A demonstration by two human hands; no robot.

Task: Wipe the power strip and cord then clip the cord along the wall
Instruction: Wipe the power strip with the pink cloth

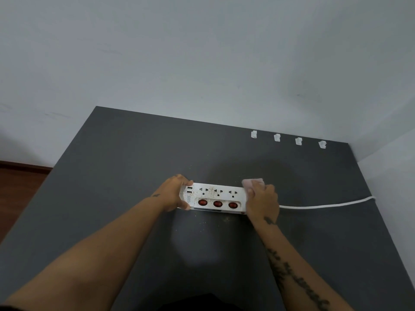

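Observation:
A white power strip (215, 197) with three red switches and brown specks of dirt lies on the dark grey table (125, 167). My left hand (174, 193) grips its left end, thumb at the front and fingers over the back edge. At the strip's right end my right hand (261, 202) holds a pale pink cloth (251, 183) pressed down on it. The white cord (325, 205) runs from under my right hand to the right, off the table edge.
Several white cord clips (277, 137) are stuck in a row along the base of the wall (202, 63) at the back right. Crumbs lie scattered on the table around the strip. Brown floor (20, 182) shows at the left.

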